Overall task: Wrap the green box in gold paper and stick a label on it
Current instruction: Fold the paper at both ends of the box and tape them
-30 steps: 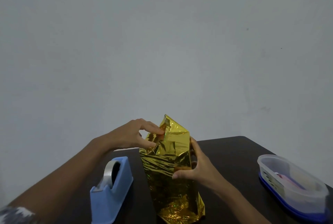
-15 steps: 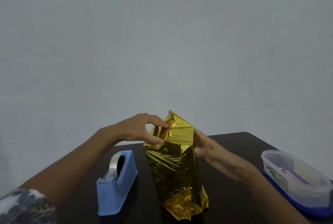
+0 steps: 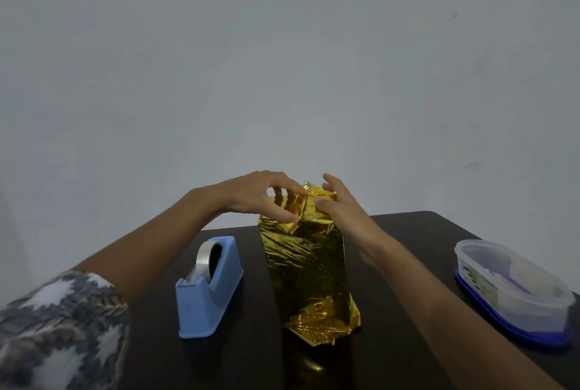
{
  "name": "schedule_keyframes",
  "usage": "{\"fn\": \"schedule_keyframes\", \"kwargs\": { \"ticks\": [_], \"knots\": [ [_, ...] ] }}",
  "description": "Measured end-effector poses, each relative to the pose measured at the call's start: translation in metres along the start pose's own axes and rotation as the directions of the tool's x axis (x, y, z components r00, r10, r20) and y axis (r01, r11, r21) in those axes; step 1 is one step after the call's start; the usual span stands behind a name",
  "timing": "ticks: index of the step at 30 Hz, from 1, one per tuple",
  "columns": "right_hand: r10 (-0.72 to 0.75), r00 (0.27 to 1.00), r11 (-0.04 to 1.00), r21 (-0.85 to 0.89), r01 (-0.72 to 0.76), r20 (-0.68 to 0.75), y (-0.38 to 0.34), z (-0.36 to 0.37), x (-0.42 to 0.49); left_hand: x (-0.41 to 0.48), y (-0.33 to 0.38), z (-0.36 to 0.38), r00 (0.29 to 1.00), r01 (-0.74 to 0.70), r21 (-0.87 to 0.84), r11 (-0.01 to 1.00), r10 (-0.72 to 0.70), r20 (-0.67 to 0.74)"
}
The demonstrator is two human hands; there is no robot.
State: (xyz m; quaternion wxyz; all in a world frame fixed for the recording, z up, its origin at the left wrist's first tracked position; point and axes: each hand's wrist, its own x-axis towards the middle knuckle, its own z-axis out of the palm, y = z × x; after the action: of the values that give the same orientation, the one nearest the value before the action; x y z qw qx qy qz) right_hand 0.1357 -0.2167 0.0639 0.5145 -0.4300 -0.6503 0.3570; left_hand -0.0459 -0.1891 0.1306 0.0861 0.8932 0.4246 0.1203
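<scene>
The box stands upright on the dark table (image 3: 408,232), fully covered in crinkled gold paper (image 3: 309,267); no green shows. My left hand (image 3: 263,198) pinches the folded paper at the top left of the box between thumb and fingers. My right hand (image 3: 337,204) is at the top right edge, its thumb pressing the paper's upper fold and its fingers behind the box. Loose gold paper bunches at the bottom of the box. No label is visible on it.
A blue tape dispenser (image 3: 208,286) with a clear tape roll stands left of the box. A clear plastic container on a blue lid (image 3: 511,286) sits at the table's right edge, holding small items. A plain grey wall is behind.
My right hand left the middle of the box's side and rose to its top right edge. My left hand stayed pinching the top fold.
</scene>
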Motion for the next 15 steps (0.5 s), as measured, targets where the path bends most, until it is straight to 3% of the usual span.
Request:
{"fn": "schedule_keyframes", "kwargs": {
  "ticks": [15],
  "knots": [
    [-0.078, 0.989, 0.997, 0.009, 0.078, 0.124, -0.003, -0.0086, -0.0066, -0.0002, -0.0008, 0.0039, 1.0, 0.017, 0.023, 1.0, -0.018, 0.01]
  ]
}}
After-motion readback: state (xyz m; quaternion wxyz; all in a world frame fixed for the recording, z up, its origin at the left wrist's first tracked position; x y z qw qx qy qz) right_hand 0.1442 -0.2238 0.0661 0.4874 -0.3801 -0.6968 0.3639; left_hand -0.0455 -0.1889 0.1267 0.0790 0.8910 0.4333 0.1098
